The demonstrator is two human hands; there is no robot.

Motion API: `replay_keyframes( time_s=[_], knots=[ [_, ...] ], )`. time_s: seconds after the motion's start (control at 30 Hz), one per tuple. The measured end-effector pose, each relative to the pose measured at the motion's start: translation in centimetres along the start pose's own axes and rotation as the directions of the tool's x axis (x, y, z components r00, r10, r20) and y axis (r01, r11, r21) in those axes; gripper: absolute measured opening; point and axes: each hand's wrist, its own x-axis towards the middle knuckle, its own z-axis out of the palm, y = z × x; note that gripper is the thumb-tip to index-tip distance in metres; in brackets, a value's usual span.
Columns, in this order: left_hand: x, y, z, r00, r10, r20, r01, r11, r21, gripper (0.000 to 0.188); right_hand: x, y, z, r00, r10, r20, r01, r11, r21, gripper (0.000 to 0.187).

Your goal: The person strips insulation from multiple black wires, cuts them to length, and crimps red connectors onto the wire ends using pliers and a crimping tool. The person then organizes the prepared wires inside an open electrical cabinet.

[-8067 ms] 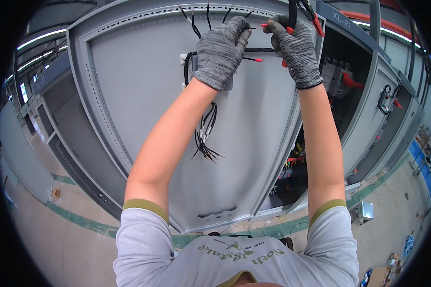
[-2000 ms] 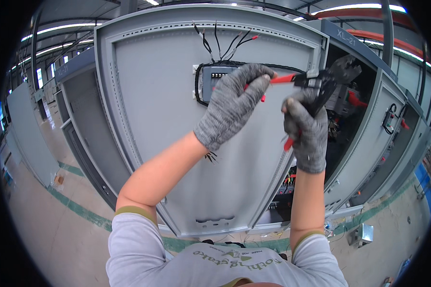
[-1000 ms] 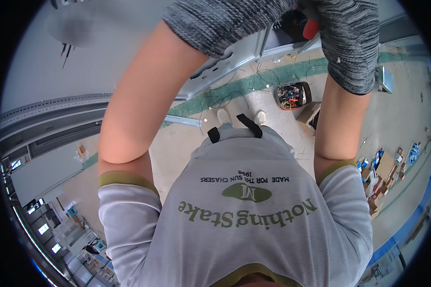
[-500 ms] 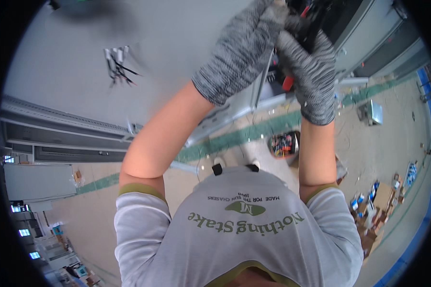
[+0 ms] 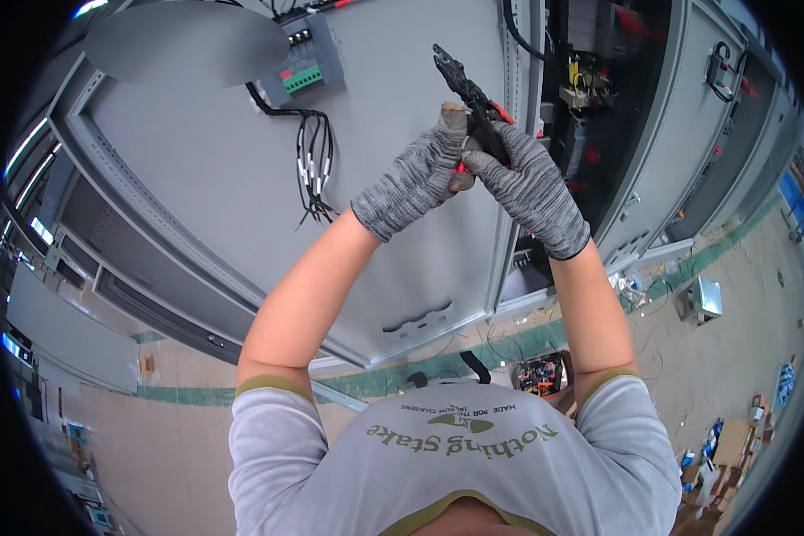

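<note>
Both my hands wear grey knit gloves and meet in front of a grey cabinet door. My right hand (image 5: 540, 192) is closed round a black hand tool (image 5: 463, 79) that looks like crimping pliers, with red on its handle. Its head points up and to the left. My left hand (image 5: 415, 174) is closed beside it, fingers touching the right hand; a small red piece shows between them, and what it holds is hidden. Left of my hands, a bundle of black wires (image 5: 314, 156) with white sleeves hangs from a grey device with a green terminal block (image 5: 304, 80).
To the right stands an open cabinet (image 5: 590, 116) with wiring inside. On the floor are a tool bag (image 5: 541, 375), a metal box (image 5: 701, 300) and a heap of cardboard (image 5: 728, 447). More cabinet frames (image 5: 152, 295) stand at left.
My view has shifted, so my hands and the tool appear lower in it. The tool's head now shows clearly, and the green terminal block has come into view.
</note>
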Motion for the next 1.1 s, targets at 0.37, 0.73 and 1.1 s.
replay_keyframes(
  time_s=[0.37,0.73,1.1],
  knots=[
    [-0.9,0.9,-0.3,0.989,-0.101,-0.104,0.073,0.967,-0.242,0.079,1.1,-1.7,0.3,0.963,0.212,0.163,-0.259,0.895,0.364,0.020],
    [0.5,0.3,0.5,0.974,-0.118,-0.196,0.061,0.959,-0.277,0.079,1.5,-1.1,-0.5,0.970,0.201,0.140,-0.219,0.968,0.125,0.034],
    [-0.3,1.2,1.2,0.987,-0.022,-0.160,-0.033,0.942,-0.334,0.067,0.0,-0.4,-1.8,0.994,0.110,0.003,-0.106,0.955,0.278,0.026]
  ],
)
